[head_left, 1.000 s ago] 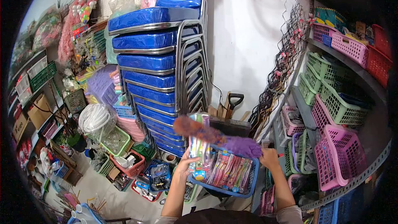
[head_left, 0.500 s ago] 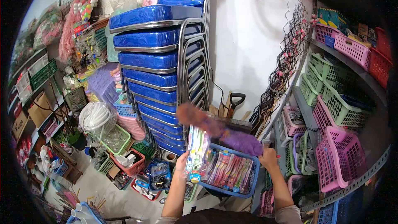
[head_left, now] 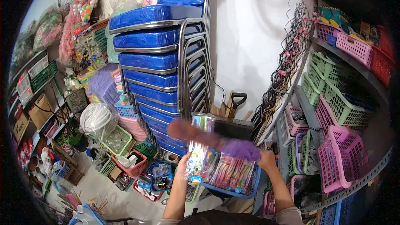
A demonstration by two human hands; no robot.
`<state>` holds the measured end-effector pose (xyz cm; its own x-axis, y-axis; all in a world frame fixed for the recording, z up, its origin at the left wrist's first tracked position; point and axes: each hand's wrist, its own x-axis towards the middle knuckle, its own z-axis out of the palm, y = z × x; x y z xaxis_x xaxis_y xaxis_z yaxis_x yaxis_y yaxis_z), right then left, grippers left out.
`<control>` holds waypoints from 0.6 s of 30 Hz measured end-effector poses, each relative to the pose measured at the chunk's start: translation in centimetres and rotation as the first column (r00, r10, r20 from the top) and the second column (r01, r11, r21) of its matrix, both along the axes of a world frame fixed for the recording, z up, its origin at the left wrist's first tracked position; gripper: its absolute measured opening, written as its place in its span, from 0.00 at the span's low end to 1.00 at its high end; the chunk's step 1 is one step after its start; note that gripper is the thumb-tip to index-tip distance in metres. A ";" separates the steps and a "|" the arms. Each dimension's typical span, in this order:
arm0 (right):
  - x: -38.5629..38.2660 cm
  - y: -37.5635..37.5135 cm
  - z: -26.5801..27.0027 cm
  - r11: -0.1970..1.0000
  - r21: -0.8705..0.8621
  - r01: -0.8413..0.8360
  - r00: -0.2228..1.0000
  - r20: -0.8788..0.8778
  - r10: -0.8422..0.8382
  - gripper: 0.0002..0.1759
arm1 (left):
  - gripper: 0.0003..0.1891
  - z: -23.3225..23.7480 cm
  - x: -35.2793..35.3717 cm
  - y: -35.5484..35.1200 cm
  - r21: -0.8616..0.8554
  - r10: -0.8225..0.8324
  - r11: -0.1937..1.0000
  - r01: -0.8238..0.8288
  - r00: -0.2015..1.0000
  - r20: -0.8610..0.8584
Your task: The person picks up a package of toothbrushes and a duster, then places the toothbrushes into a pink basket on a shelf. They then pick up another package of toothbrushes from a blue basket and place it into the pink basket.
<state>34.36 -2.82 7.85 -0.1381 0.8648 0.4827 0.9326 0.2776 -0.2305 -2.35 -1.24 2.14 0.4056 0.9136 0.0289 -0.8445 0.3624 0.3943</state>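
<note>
The duster [head_left: 233,146] is held over the blue basket [head_left: 233,193], long axis nearly level, orange tip pointed left and slightly up, its purple end clasped in the closed right hand [head_left: 268,159]. A toothbrush pack [head_left: 198,152] is pinched upright at the basket's left edge by the left hand [head_left: 182,167]

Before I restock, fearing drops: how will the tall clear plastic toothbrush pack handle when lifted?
Probably light: the left hand props the tall clear plastic toothbrush pack upright by its lower end. Likely slick and bendy: glossy film. A fluffy purple-orange duster in the right hand crosses it.
</note>
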 end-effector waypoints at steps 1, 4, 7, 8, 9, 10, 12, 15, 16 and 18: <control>0.1 -0.3 -0.6 0.989 0.016 -0.150 0.986 0.082 0.148 0.17 | 0.23 0.3 -0.4 -0.2 0.170 -0.087 0.984 0.053 0.976 0.199; 0.4 -0.8 -1.7 0.955 -0.008 -0.295 0.936 0.197 0.291 0.16 | 0.20 5.5 1.2 -2.5 -0.104 0.158 0.981 -0.161 0.987 -0.040; -0.4 -1.0 -0.9 0.982 0.048 -0.184 0.969 0.177 0.173 0.16 | 0.21 -2.1 -0.6 1.1 0.150 -0.036 0.989 0.006 0.980 0.198; -0.7 -0.8 -0.3 0.990 0.124 -0.069 0.992 0.118 0.055 0.16 | 0.22 -1.3 -0.2 0.0 -0.053 0.125 0.991 -0.127 0.992 -0.035; -0.7 -0.5 0.0 0.990 0.125 -0.068 0.992 0.118 0.053 0.16 | 0.20 0.7 0.1 -0.8 -0.066 0.042 0.997 -0.046 0.997 -0.060; -0.6 -0.2 0.1 0.997 0.073 0.013 0.999 0.041 -0.016 0.16 | 0.21 0.5 0.5 -0.7 -0.074 0.024 0.997 -0.030 0.997 -0.076; -0.7 -0.1 0.2 0.995 0.017 0.094 0.995 -0.033 -0.093 0.16 | 0.21 0.2 0.7 -0.6 -0.080 0.002 0.997 -0.010 0.996 -0.093; -0.5 -0.7 -0.4 0.996 0.020 -0.090 0.996 -0.014 0.090 0.16 | 0.22 0.3 0.2 -0.5 -0.053 -0.018 0.998 0.017 1.000 -0.017; -0.1 -0.9 -1.5 0.983 -0.059 -0.172 0.973 0.145 0.179 0.20 | 0.22 1.3 0.1 -0.7 -0.116 -0.097 0.989 0.092 0.995 -0.038; -0.5 -1.7 -2.4 0.960 -0.152 -0.236 0.917 0.292 0.272 0.23 | 0.22 5.5 1.9 -2.5 -0.148 0.247 0.956 -0.254 0.967 -0.066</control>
